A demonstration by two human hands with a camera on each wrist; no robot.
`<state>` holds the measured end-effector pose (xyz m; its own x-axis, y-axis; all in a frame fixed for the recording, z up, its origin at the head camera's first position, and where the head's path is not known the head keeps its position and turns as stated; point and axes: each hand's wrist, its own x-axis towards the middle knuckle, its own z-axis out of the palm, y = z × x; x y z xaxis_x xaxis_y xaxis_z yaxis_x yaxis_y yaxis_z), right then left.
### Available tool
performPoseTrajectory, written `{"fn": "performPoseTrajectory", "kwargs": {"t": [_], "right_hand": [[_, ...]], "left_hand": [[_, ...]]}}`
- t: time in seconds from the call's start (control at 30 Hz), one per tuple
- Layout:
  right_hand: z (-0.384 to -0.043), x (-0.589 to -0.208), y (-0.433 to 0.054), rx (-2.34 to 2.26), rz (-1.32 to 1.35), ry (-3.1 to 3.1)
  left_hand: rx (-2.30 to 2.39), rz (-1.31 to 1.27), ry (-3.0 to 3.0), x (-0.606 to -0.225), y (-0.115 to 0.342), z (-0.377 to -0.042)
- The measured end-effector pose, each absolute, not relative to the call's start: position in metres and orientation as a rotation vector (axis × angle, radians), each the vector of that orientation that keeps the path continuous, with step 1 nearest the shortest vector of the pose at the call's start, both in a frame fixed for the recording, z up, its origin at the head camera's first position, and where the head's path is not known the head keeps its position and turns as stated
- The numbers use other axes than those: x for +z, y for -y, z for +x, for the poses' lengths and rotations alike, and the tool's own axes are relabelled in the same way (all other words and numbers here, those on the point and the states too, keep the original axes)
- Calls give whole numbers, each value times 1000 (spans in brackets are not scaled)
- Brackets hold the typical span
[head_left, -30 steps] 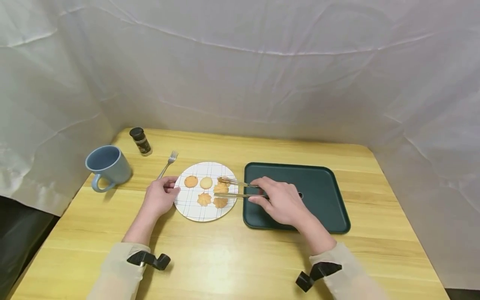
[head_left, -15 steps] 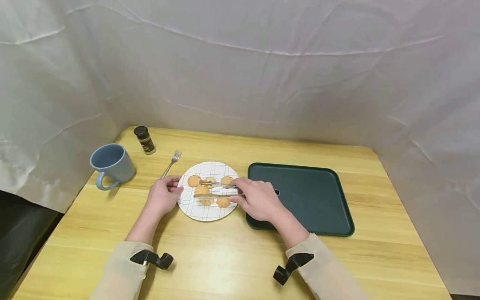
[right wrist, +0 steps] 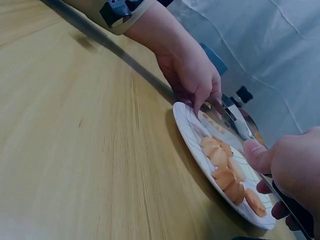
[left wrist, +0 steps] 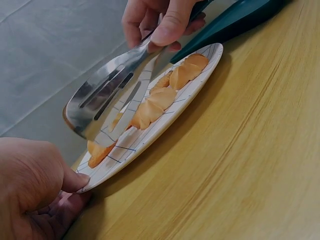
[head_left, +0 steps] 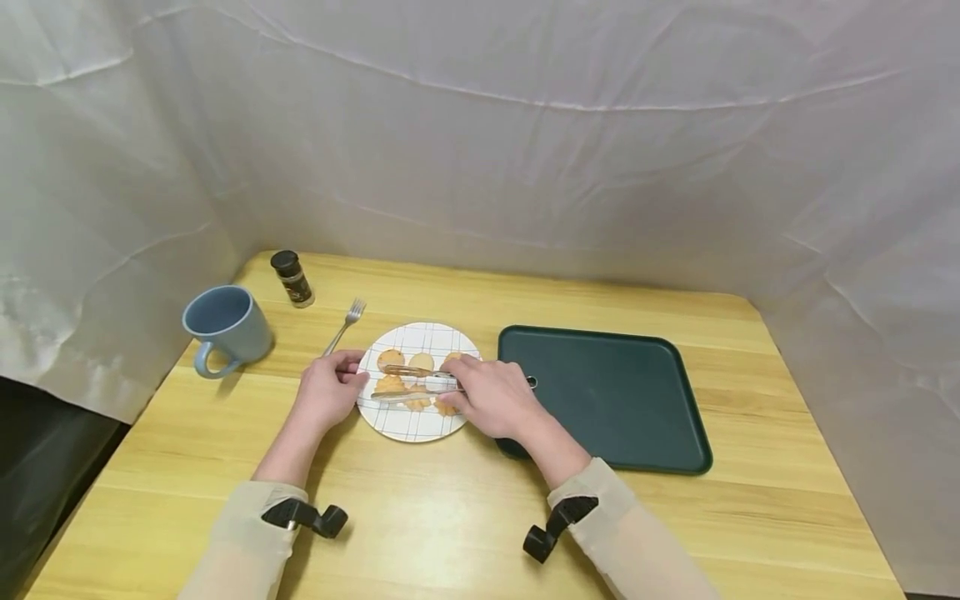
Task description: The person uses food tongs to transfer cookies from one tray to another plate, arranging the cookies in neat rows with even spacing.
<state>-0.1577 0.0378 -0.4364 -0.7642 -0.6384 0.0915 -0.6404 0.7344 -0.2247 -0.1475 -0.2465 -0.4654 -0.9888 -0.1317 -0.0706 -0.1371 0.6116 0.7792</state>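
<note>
My left hand (head_left: 327, 390) holds the left rim of a round white plate (head_left: 408, 429) with blue check lines, the thumb on top. Several golden cookies lie on the plate, some round, some star-shaped. My right hand (head_left: 491, 396) grips metal tongs (head_left: 420, 371) from above, over the plate's right side. The tongs point left across the cookies, their arms apart. In the head view a ridged cookie (head_left: 388, 384) shows between the tong tips. Slotted broad ends of the tongs (left wrist: 102, 95) show in the left wrist view, close over the plate.
A dark green tray (head_left: 615, 400) lies right of the plate, partly under my right forearm. Left of the plate are a fork (head_left: 345, 325), a blue mug (head_left: 228, 325) and a black-capped shaker (head_left: 292, 279). A pale cloth (head_left: 525, 167) hangs behind the wooden table (head_left: 420, 517).
My right hand has moved left from over the tray to the plate's right side, carrying the tongs with a ridged cookie between their arms leftward. My left hand keeps its hold on the rim.
</note>
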Motion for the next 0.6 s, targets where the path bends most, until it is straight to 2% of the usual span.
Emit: {"fn": "performPoseTrajectory", "kwargs": {"t": [0.37, 0.6], "right_hand": [[-153, -435, -36, 460, 1072, 2954], [-144, -425, -66, 609, 967, 2872]], "left_hand": [[1351, -228, -2810, -467, 243, -147], [1342, -258, -2803, -466, 247, -147]]}}
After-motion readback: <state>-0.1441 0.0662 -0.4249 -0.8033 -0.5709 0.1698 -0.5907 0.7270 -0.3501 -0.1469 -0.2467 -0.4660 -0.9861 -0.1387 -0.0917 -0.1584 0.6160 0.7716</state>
